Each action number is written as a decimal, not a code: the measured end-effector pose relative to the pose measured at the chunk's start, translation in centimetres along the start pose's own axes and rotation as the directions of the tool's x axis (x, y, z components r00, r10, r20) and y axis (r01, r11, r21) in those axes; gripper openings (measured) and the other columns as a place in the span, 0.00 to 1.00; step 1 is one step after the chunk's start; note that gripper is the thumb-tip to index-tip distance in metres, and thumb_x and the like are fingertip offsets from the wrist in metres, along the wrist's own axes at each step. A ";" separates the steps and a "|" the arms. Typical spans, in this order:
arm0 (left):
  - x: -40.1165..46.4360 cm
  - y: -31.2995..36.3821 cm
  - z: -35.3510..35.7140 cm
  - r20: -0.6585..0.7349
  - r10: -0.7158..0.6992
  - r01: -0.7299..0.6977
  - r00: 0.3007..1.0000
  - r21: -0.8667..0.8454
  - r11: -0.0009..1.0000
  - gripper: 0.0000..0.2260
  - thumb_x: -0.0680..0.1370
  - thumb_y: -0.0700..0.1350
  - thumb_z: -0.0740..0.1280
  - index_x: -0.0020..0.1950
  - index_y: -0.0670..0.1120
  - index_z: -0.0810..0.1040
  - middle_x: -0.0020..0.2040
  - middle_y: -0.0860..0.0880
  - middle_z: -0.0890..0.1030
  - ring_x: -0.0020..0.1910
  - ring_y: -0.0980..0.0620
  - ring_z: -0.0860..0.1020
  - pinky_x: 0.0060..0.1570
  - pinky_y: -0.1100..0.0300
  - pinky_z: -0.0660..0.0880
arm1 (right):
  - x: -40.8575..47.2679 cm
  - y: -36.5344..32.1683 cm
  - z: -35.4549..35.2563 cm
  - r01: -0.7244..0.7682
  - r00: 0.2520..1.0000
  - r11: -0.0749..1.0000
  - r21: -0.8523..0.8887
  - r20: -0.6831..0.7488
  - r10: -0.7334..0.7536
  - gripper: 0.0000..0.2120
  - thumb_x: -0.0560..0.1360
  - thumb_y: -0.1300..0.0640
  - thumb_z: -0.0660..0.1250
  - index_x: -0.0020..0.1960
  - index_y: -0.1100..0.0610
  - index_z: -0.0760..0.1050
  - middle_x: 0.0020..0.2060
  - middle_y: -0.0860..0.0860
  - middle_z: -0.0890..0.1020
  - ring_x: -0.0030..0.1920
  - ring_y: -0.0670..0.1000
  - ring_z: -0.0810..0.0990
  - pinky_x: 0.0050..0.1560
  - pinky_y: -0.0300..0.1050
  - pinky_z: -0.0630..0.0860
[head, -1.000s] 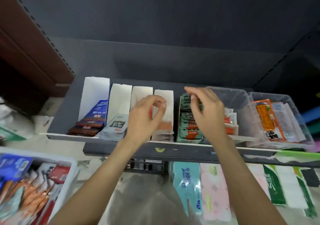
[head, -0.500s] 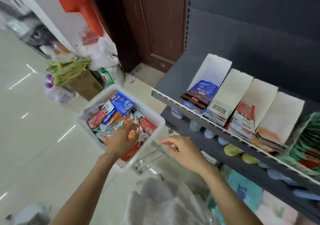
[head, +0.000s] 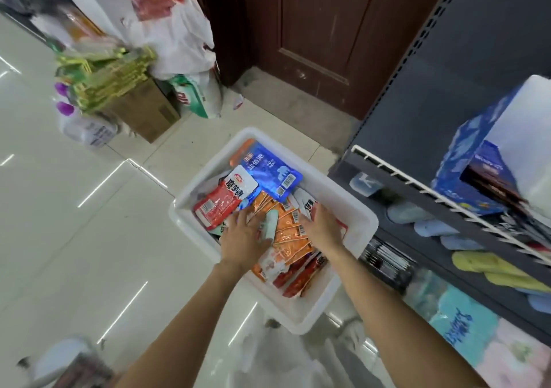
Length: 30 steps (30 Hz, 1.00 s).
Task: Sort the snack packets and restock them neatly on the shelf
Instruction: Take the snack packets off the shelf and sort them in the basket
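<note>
A white plastic tub (head: 298, 317) stands on the tiled floor, full of mixed snack packets. A blue packet (head: 268, 172) and a red-and-white packet (head: 220, 199) lie on top at the far side, and several orange packets (head: 289, 234) are fanned out in the middle. My left hand (head: 244, 237) lies flat with spread fingers on the pile, a pale green packet (head: 269, 223) beside its thumb. My right hand (head: 322, 228) rests on the packets to the right, fingers stretched forward. The dark shelf (head: 396, 137) with its white wire rail (head: 417, 186) is on the right and holds a blue display box (head: 474, 161).
Behind the tub stand a cardboard box (head: 146, 113) with green-gold packs, white plastic bags (head: 182, 38) and a purple-capped bottle (head: 86, 128), in front of a brown door (head: 328, 29). Lower shelves hold yellow slippers (head: 492, 268) and tissue packs (head: 459, 325).
My view swung from the shelf down to the tub. Both hands left the shelf boxes; the left reached the tub first, and the right has now joined it on the packets.
</note>
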<state>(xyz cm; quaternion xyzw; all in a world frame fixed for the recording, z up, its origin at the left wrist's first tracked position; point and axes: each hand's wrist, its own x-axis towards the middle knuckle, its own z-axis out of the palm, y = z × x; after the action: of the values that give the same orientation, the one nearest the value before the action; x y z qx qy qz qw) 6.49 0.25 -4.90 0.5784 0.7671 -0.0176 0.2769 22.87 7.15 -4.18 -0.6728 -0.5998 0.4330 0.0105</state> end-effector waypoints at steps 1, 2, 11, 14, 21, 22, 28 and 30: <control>-0.1 -0.2 0.3 0.010 0.009 -0.009 1.000 0.009 1.000 0.29 0.75 0.60 0.66 0.74 0.57 0.62 0.76 0.51 0.58 0.74 0.45 0.55 0.71 0.47 0.60 | 0.3 -0.7 0.3 -0.024 1.000 0.999 -0.024 -0.003 0.024 0.27 0.78 0.46 0.62 0.70 0.62 0.64 0.66 0.56 0.73 0.64 0.55 0.73 0.57 0.45 0.72; -0.2 -0.3 0.4 0.016 0.023 -0.023 1.000 0.027 0.999 0.29 0.75 0.60 0.65 0.74 0.58 0.61 0.76 0.50 0.57 0.74 0.45 0.54 0.71 0.47 0.59 | 0.5 -1.5 0.6 -0.036 0.999 0.999 -0.033 -0.011 0.036 0.26 0.78 0.45 0.62 0.68 0.62 0.66 0.62 0.55 0.76 0.59 0.54 0.77 0.49 0.42 0.73; -0.2 -1.2 -0.3 0.082 0.090 -0.090 0.993 -0.015 0.996 0.30 0.75 0.59 0.66 0.75 0.58 0.61 0.77 0.50 0.54 0.75 0.46 0.52 0.71 0.47 0.59 | 0.3 -2.1 1.2 -0.125 0.991 0.972 0.201 -0.032 0.134 0.10 0.77 0.54 0.66 0.53 0.57 0.69 0.50 0.54 0.81 0.43 0.51 0.81 0.35 0.38 0.75; -0.1 -1.7 -1.0 0.075 0.090 -0.079 0.993 -0.146 0.986 0.26 0.75 0.56 0.68 0.72 0.56 0.67 0.76 0.51 0.59 0.74 0.48 0.57 0.69 0.49 0.63 | -1.2 -1.2 -0.5 -0.110 0.973 0.941 0.319 -0.161 0.168 0.08 0.77 0.57 0.67 0.51 0.56 0.69 0.49 0.54 0.81 0.40 0.49 0.80 0.32 0.34 0.72; -2.3 0.0 -4.3 -0.079 -0.054 -0.012 0.995 -0.659 0.752 0.07 0.78 0.50 0.65 0.56 0.52 0.78 0.60 0.50 0.77 0.54 0.55 0.76 0.53 0.55 0.75 | -7.5 0.7 -5.9 0.114 0.801 0.874 0.472 -0.564 0.200 0.09 0.74 0.62 0.69 0.50 0.62 0.71 0.42 0.52 0.80 0.33 0.38 0.78 0.30 0.24 0.69; -3.0 0.9 -4.9 -0.020 -0.080 0.038 0.997 -0.746 0.665 0.05 0.78 0.51 0.65 0.52 0.54 0.77 0.57 0.51 0.79 0.53 0.55 0.77 0.51 0.56 0.75 | -8.3 0.8 -6.2 0.152 0.767 0.832 0.533 -0.595 0.242 0.08 0.74 0.63 0.69 0.49 0.61 0.71 0.42 0.52 0.80 0.31 0.35 0.78 0.31 0.24 0.69; -6.5 6.0 -5.9 0.374 -0.008 0.365 0.927 -0.899 0.240 0.29 0.69 0.67 0.60 0.64 0.52 0.71 0.59 0.51 0.78 0.60 0.49 0.76 0.63 0.49 0.71 | -10.4 -0.9 -6.6 0.300 0.734 0.299 0.906 -0.420 0.534 0.10 0.75 0.64 0.67 0.43 0.53 0.69 0.37 0.47 0.80 0.35 0.42 0.79 0.35 0.38 0.73; -7.2 7.1 -6.1 0.437 0.122 0.435 0.891 -0.900 0.041 0.33 0.68 0.66 0.60 0.67 0.48 0.71 0.61 0.48 0.79 0.61 0.47 0.76 0.64 0.47 0.71 | -10.7 -1.8 -6.3 0.291 0.745 0.176 0.940 -0.338 0.574 0.09 0.76 0.63 0.67 0.43 0.53 0.69 0.35 0.47 0.79 0.34 0.44 0.77 0.35 0.39 0.71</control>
<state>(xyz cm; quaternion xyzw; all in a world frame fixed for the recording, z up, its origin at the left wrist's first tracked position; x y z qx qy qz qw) 11.69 -1.65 5.55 0.1206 0.5520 0.3628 0.7411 26.23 2.13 6.81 -0.6650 -0.0645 0.4484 0.5937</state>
